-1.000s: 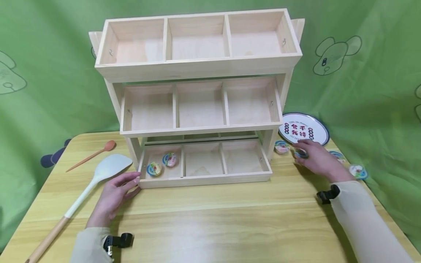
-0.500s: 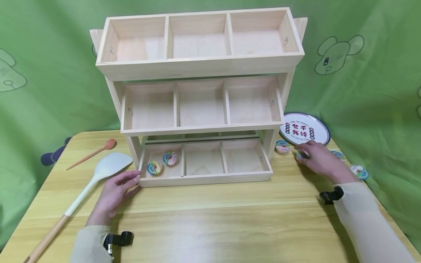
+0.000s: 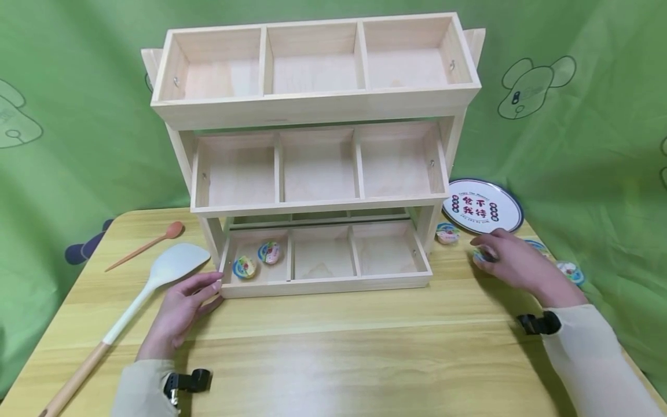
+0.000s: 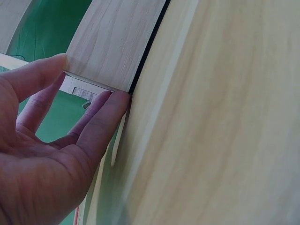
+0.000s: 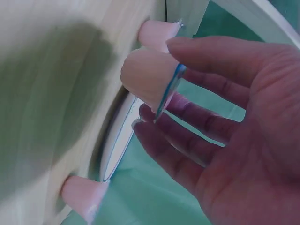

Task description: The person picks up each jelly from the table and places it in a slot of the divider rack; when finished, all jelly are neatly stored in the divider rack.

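Observation:
A wooden three-tier rack (image 3: 312, 110) stands at the back in the head view. Its lowest tray holds two small jelly cups, one yellowish (image 3: 244, 267) and one pink (image 3: 268, 252), in the left compartment. My left hand (image 3: 177, 310) grips that tray's left front corner, fingertips at the upper and lower edges of the end board (image 4: 112, 42). Right of the rack, my right hand (image 3: 513, 260) pinches a jelly cup (image 5: 147, 75) by its lidded rim. The cup is tipped on its side in the right wrist view, close over the table, and partly hidden by fingers in the head view.
A pink jelly cup (image 3: 447, 233) stands by the rack's right leg. Two more, one partly hidden (image 3: 537, 247) and one whiter (image 3: 571, 272), lie beyond my right hand. A lettered plate (image 3: 482, 200) is behind. A white turner (image 3: 177, 263) and an orange spoon (image 3: 172, 230) lie left.
My right hand has drawn slightly back toward the front right, bringing the pinched jelly cup away from the plate. The left hand has stayed at the tray corner.

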A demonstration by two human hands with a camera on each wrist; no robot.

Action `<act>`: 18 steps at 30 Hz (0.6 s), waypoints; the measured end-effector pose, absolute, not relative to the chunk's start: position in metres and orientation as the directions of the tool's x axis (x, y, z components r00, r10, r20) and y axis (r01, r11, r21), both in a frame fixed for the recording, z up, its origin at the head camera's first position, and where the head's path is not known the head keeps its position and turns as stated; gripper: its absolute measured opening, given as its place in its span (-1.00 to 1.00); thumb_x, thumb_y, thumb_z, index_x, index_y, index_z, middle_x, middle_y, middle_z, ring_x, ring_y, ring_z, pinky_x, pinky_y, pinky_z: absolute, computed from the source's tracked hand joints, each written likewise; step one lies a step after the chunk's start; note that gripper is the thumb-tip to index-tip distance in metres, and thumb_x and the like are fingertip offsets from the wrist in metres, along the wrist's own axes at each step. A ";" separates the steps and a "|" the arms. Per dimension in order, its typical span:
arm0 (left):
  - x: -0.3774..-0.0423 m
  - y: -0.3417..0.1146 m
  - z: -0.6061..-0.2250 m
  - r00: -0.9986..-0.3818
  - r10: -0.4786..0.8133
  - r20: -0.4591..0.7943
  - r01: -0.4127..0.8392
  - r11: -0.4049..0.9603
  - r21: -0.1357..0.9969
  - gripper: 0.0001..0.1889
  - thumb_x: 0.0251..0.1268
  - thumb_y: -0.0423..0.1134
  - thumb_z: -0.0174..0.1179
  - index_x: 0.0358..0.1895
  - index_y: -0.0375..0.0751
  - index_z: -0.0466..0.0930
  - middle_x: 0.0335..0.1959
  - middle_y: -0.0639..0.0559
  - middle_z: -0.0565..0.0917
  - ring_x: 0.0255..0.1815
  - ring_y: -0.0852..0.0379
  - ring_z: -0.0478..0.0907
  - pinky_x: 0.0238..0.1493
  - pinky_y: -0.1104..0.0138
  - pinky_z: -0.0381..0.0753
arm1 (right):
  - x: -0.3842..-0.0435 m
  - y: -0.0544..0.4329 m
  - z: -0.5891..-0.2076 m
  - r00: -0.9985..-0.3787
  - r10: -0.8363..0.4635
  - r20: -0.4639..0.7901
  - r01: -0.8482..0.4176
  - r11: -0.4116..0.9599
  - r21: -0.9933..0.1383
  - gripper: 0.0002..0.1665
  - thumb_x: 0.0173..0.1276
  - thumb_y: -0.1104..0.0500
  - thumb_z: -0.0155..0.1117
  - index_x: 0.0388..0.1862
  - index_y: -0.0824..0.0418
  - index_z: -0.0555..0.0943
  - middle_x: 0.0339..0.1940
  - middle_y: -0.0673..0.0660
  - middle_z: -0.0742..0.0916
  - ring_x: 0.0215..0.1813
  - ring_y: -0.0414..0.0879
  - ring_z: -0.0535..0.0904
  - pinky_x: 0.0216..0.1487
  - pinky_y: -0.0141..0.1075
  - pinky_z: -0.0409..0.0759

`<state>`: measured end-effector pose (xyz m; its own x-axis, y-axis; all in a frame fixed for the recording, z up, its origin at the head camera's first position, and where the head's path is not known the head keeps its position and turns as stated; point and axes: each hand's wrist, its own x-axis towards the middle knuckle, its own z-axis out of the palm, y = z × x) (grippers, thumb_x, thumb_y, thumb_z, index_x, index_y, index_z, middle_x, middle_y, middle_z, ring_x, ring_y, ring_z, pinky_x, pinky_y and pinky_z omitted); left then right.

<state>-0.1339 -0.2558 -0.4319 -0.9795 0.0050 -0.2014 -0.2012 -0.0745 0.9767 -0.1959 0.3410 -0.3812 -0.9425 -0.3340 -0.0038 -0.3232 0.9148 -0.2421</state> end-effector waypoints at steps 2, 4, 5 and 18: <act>-0.134 -0.256 -0.432 -0.980 0.006 -0.198 -0.198 -0.076 0.977 -0.63 0.37 -0.37 0.23 0.17 -0.49 0.51 0.11 -0.11 0.48 0.03 0.16 0.59 0.20 0.20 0.58 | -0.191 0.339 -0.379 -0.941 -0.337 0.008 -0.329 0.914 -0.239 -0.53 0.27 0.19 0.39 0.10 0.40 0.57 0.02 0.46 0.55 -0.01 0.39 0.52 0.00 0.33 0.51; -0.134 -0.255 -0.432 -0.980 0.006 -0.197 -0.197 -0.079 0.977 -0.63 0.36 -0.37 0.23 0.17 -0.48 0.52 0.11 -0.11 0.48 0.03 0.15 0.59 0.20 0.20 0.58 | -0.186 0.336 -0.375 -0.940 -0.339 0.023 -0.334 0.912 -0.238 -0.53 0.26 0.19 0.39 0.11 0.37 0.57 0.04 0.44 0.55 0.00 0.37 0.52 -0.01 0.32 0.53; -0.134 -0.255 -0.432 -0.981 0.006 -0.196 -0.196 -0.081 0.977 -0.63 0.36 -0.37 0.23 0.16 -0.48 0.52 0.11 -0.11 0.48 0.03 0.15 0.59 0.20 0.20 0.58 | -0.183 0.335 -0.374 -0.940 -0.339 0.028 -0.336 0.911 -0.238 -0.53 0.26 0.19 0.39 0.12 0.36 0.58 0.04 0.42 0.56 0.00 0.36 0.52 -0.01 0.32 0.53; -0.133 -0.256 -0.433 -0.981 0.005 -0.192 -0.192 -0.090 0.977 -0.69 0.36 -0.38 0.23 0.12 -0.42 0.58 0.08 -0.07 0.49 0.02 0.15 0.59 0.19 0.21 0.58 | -0.169 0.323 -0.362 -0.925 -0.376 0.052 -0.377 0.897 -0.232 -0.52 0.25 0.20 0.41 0.13 0.33 0.57 0.10 0.40 0.55 0.06 0.40 0.50 0.05 0.34 0.50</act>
